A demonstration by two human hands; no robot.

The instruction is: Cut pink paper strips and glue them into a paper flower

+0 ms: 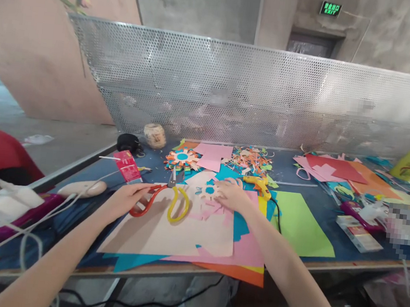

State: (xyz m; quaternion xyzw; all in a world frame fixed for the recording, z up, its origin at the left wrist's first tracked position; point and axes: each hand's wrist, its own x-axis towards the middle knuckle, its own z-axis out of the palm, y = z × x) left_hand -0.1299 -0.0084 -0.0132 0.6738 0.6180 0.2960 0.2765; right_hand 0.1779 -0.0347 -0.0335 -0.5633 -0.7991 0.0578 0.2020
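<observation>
My left hand (132, 197) is closed on the red handle of a pair of scissors (178, 207) with one red and one yellow handle. Their blades point away from me, slightly apart, above a large pale sheet of paper (177, 241). On the right, my right hand (232, 195) rests over small paper pieces, its fingers bent and somewhat apart. Its fingertips are beside a small white paper flower (209, 189) with a blue centre. Pink paper strips (210, 211) lie just below that hand. Whether a scrap is under its fingers is hidden.
Behind my hands lie an orange and white paper flower (181, 157), pink paper (214, 155) and a heap of scraps (251, 161). A yellow glue gun (260, 184) is beyond my right hand, near green paper (302, 225). White cables cross the left side. A perforated metal screen (226, 87) borders the table.
</observation>
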